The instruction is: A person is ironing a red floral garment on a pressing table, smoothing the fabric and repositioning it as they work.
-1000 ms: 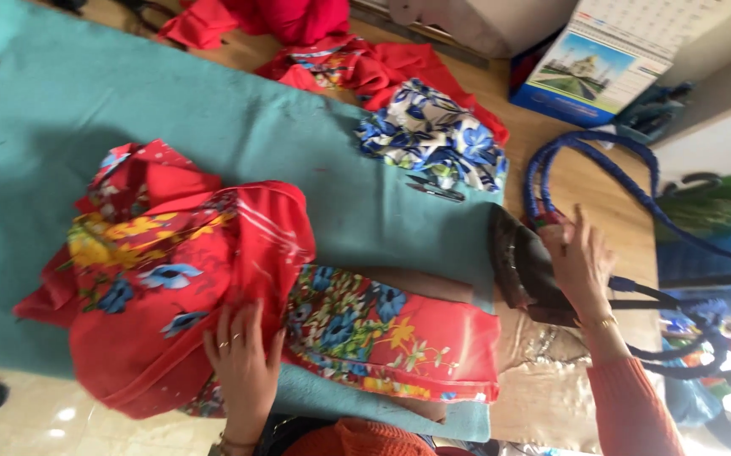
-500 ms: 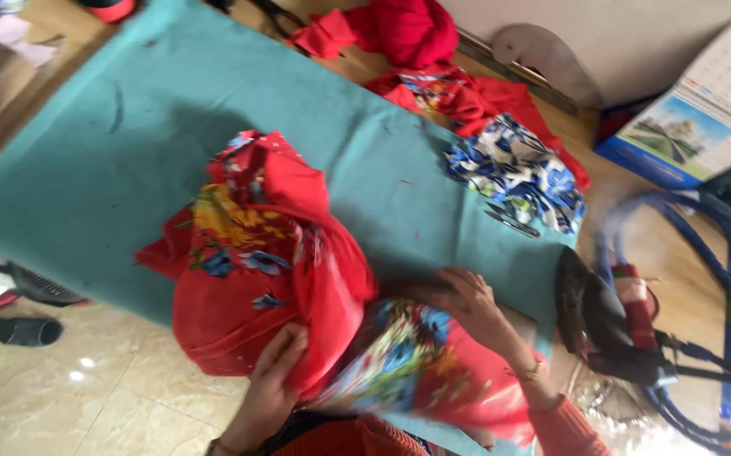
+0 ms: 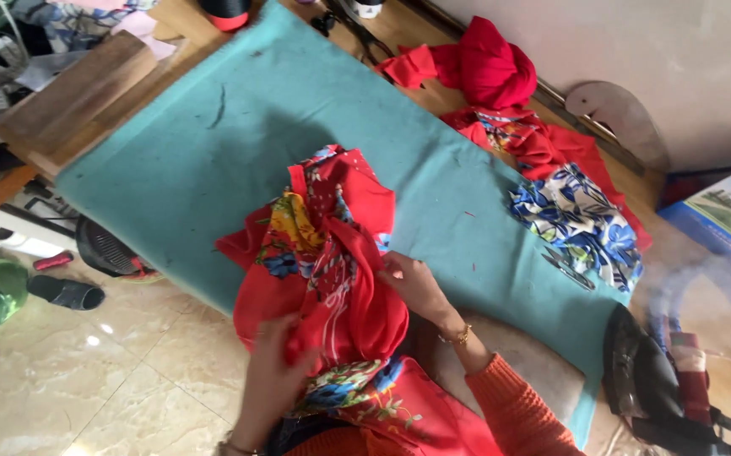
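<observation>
Clearly, both hands are busy with one bunched red floral garment (image 3: pixel 323 253) that lies at the near edge of the teal pad (image 3: pixel 213 152) covering the bench, spilling off it toward the person's lap at about six o'clock. The left hand (image 3: pixel 273 380) is closed on a lower fold of the cloth, and the right hand (image 3: pixel 412 283) pinches its edge at about three o'clock of the bundle, fingers narrowed on the fabric. To my eye the main risk is the dark iron (image 3: pixel 644 380) standing at four o'clock from the garment, just off the pad's corner: its blue cord (image 3: pixel 720 295) loops close by, and a sweeping elbow or a dragged fold could catch it and tip it. I would also judge that the garment, with so much of it hanging past the pad's edge, could slide to the tiled floor (image 3: pixel 129 371) if either grip loosens. A pair of scissors (image 3: pixel 568 266) lies at three o'clock, partly on a blue-and-white floral cloth (image 3: pixel 576 224), where loose fabric might snag them. Counted: two hands, one held garment, one iron, one pair of scissors, one blue-and-white cloth, and one heap of red cloth (image 3: pixel 492 76) at one o'clock.
</observation>
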